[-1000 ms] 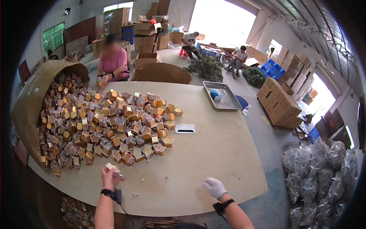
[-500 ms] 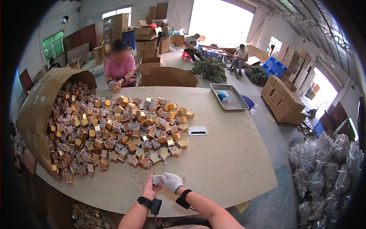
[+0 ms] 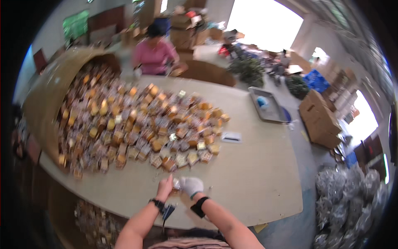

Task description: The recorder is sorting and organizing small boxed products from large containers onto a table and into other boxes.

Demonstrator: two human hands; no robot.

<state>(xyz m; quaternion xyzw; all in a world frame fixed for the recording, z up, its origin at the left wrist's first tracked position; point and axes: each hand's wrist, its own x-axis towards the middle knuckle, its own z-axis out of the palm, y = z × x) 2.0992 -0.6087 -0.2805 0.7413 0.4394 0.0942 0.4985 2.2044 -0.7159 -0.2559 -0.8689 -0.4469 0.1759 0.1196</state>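
A person sits at the near edge of a large pale tabletop (image 3: 257, 178), seen from above. Both forearms come in from the lower edge and meet just in front of the body. The bare left hand (image 3: 165, 189) and the white-gloved right hand (image 3: 192, 185) are pressed together around one small clear-wrapped packet (image 3: 177, 185). The fingers of both hands pinch it from either side, just above the tabletop's near edge.

A broad heap of similar gold and clear packets (image 3: 137, 128) covers the left half of the tabletop, spilling from a big tipped basket (image 3: 45, 103) at the left edge. A metal tray (image 3: 265, 103) sits at the far right edge, and a small white card (image 3: 231, 137) lies beside the heap. Another person in a pink top (image 3: 154, 56) works at the far edge.

The step in hand seems to be working on a single packet, perhaps closing or checking its wrap. The next move probably calls for setting it aside and reaching toward the heap.

Half a second ago the hands were already joined here. A second ago they were apart, the left alone holding a packet.
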